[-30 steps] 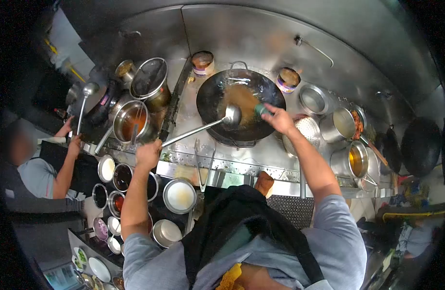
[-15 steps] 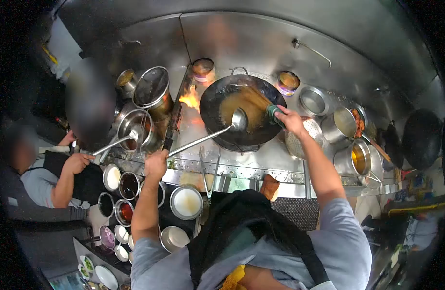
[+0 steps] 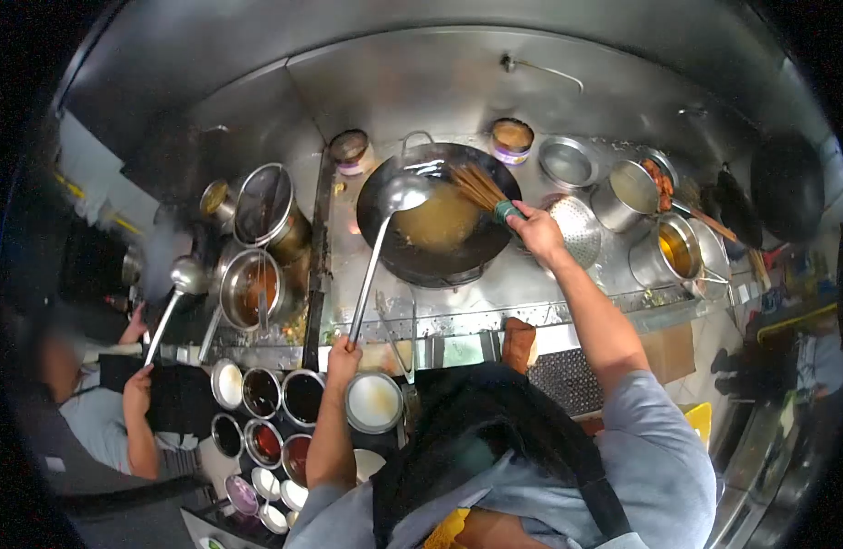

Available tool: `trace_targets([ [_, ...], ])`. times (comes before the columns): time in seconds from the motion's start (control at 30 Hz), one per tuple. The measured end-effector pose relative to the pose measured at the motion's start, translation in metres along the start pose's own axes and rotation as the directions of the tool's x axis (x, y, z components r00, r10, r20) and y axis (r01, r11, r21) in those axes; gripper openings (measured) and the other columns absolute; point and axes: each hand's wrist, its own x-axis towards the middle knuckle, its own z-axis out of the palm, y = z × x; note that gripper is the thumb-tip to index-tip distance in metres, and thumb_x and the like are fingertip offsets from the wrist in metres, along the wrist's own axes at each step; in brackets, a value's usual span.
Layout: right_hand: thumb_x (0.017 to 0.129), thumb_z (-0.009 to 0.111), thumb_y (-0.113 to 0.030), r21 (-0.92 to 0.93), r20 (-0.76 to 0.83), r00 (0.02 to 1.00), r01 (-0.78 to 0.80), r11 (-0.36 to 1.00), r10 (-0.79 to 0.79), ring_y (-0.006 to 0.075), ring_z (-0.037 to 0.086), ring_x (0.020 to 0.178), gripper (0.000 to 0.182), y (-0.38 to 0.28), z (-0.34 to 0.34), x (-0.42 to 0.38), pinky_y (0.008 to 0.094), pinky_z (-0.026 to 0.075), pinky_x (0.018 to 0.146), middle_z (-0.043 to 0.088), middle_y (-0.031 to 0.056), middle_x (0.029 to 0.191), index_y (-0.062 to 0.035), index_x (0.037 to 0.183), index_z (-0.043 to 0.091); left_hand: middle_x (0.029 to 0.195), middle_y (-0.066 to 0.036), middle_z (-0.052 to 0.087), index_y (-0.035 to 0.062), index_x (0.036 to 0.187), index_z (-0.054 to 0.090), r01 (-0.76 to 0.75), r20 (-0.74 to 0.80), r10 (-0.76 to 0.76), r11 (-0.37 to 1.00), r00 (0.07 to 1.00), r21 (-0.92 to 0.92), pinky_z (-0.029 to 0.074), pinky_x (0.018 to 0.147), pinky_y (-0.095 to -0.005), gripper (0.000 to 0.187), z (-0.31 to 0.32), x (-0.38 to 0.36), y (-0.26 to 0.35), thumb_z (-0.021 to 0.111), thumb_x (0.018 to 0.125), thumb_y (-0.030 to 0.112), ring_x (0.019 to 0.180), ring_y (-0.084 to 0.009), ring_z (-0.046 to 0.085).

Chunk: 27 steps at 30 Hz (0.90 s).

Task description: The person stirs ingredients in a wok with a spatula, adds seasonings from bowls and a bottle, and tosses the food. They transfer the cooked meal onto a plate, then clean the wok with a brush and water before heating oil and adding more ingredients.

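My left hand (image 3: 343,359) is closed round the end of a long metal ladle (image 3: 407,194). Its bowl is over the far left part of a black wok (image 3: 385,252), underside facing up. My right hand (image 3: 538,232) grips a bamboo wok brush (image 3: 481,190) by its green-bound end, at the wok's right side. The bristles point to the far left, above the wok. Cloudy brownish liquid (image 3: 440,222) lies in the wok's bottom. Beside my right forearm is a perforated strainer (image 3: 575,233).
Two cans (image 3: 513,137) (image 3: 350,151) stand behind the wok. Pots (image 3: 664,252) are at the right; a tall pot (image 3: 266,206) and a sauce pot (image 3: 250,291) at the left. Several seasoning containers (image 3: 261,393) sit near-left. A co-worker's hand (image 3: 138,393) holds another ladle (image 3: 189,274).
My ladle has risen from the wok's middle and turned over toward its far left. The brush has lifted toward the right rim. Flame left of the wok is gone. The co-worker's ladle left the sauce pot.
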Motion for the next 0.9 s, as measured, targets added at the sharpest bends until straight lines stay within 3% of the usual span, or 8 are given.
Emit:
trace_targets([
  [0.07,0.089,0.065,-0.036,0.234,-0.149,0.98,0.166,0.958,-0.134,0.0332,0.068,0.101,0.049,0.01,0.002,-0.012,0.0354,0.05,0.088,0.07,0.0205,0.108,-0.0165,0.134,0.059,0.064,-0.002,0.046,0.0047,0.076,0.051,0.011,-0.023,-0.011,1.0,1.0,-0.005,0.042,0.059,-0.0332,0.01,0.01,0.001,-0.006,0.062,0.077,0.004,0.062,-0.0159,0.046],
  [0.2,0.088,0.067,-0.037,-0.093,-0.289,0.843,0.448,0.889,-0.454,0.0364,0.068,0.097,0.048,-0.001,0.001,-0.058,0.0443,0.052,0.084,0.071,0.0191,0.1,-0.0232,0.133,0.06,0.064,-0.001,0.044,0.0055,0.076,0.049,-0.12,-0.045,0.12,0.993,0.992,-0.009,0.04,0.058,-0.0322,0.012,0.032,-0.016,0.036,0.061,0.08,0.005,0.062,-0.0136,0.045],
  [0.27,0.088,0.066,-0.04,-0.221,-0.083,0.994,0.055,0.974,-0.075,0.0359,0.068,0.094,0.046,0.008,0.007,-0.035,0.0467,0.053,0.08,0.071,0.019,0.101,-0.0259,0.132,0.061,0.064,0.002,0.043,0.0069,0.078,0.051,0.218,0.082,-0.205,0.95,0.975,-0.222,0.038,0.056,-0.0306,0.01,0.047,-0.039,0.094,0.06,0.082,0.006,0.06,-0.0113,0.043],
  [0.37,0.087,0.068,-0.038,-0.108,-0.209,0.968,0.12,0.987,-0.14,0.0358,0.068,0.094,0.048,0.052,0.003,-0.027,0.0442,0.054,0.079,0.07,0.0214,0.101,-0.0266,0.133,0.061,0.064,0.004,0.042,0.0085,0.08,0.052,0.033,-0.02,-0.038,0.981,0.999,-0.193,0.036,0.053,-0.0284,0.008,0.07,-0.035,0.072,0.059,0.084,0.006,0.058,-0.0093,0.041],
  [0.43,0.085,0.072,-0.033,0.181,-0.428,0.884,0.285,0.941,-0.186,0.0359,0.069,0.09,0.049,0.045,-0.021,-0.059,0.0418,0.055,0.076,0.07,0.0215,0.097,-0.0263,0.132,0.061,0.065,0.004,0.042,0.0085,0.081,0.052,-0.11,-0.125,0.1,0.991,0.987,-0.07,0.035,0.053,-0.028,0.008,0.083,-0.047,0.093,0.058,0.083,0.004,0.059,-0.0086,0.039],
  [0.53,0.083,0.074,-0.034,0.072,-0.641,0.633,0.613,0.787,-0.434,0.0348,0.067,0.079,0.05,0.043,-0.046,-0.078,0.0429,0.055,0.073,0.067,0.0154,0.086,-0.0285,0.131,0.062,0.065,0.004,0.04,0.008,0.08,0.05,-0.112,-0.106,0.109,0.993,0.988,-0.025,0.036,0.054,-0.0264,0.009,0.112,-0.063,0.119,0.056,0.082,0.002,0.06,-0.0074,0.04],
  [0.63,0.086,0.069,-0.039,-0.021,-0.251,0.959,0.13,0.991,-0.131,0.038,0.068,0.085,0.048,0.078,-0.061,-0.071,0.0467,0.054,0.077,0.07,0.0188,0.091,-0.0302,0.133,0.06,0.065,0.004,0.04,0.0083,0.08,0.049,0.034,-0.009,-0.036,0.979,0.999,-0.202,0.035,0.052,-0.0251,0.01,0.152,-0.091,0.164,0.056,0.083,0.001,0.058,-0.0065,0.04],
  [0.9,0.088,0.069,-0.033,0.245,-0.44,0.886,-0.037,0.969,0.146,0.0297,0.07,0.097,0.05,0.291,-0.139,-0.25,0.0369,0.052,0.084,0.07,0.018,0.107,-0.0219,0.135,0.058,0.071,-0.003,0.052,0.003,0.1,0.056,-0.192,0.188,0.221,0.968,0.957,-0.159,0.042,0.052,-0.0309,0.016,0.304,-0.13,0.266,0.06,0.086,0.01,0.06,-0.0126,0.051],
])
